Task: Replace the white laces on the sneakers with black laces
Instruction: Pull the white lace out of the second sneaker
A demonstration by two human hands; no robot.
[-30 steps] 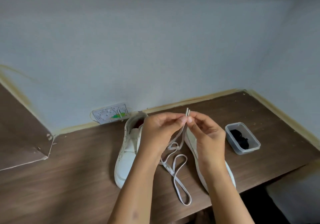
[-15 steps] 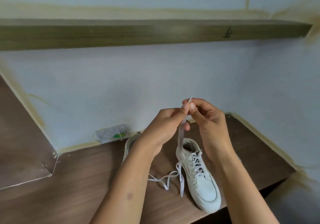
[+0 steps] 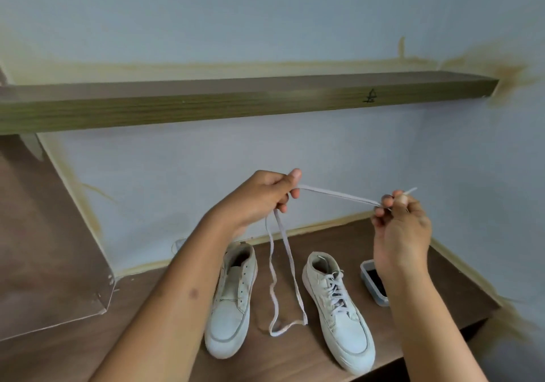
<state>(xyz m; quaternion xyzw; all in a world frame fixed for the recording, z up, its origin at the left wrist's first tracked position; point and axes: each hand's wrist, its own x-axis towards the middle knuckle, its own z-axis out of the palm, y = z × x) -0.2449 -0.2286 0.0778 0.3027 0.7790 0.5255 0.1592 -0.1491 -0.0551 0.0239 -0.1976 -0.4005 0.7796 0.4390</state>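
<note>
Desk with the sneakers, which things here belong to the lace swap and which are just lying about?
Part of the job:
loose white lace
unlaced white sneaker
laced white sneaker
clear plastic tub of black laces
left hand and right hand, both pinching the lace

Lying about:
wooden wall shelf
white wall socket

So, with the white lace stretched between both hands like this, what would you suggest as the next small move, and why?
Probably set the removed white lace down on the desk. It hangs free between the left hand and right hand; the left sneaker looks unlaced, the right sneaker is still laced in white, and the container holds something dark, perhaps the black laces.
</note>
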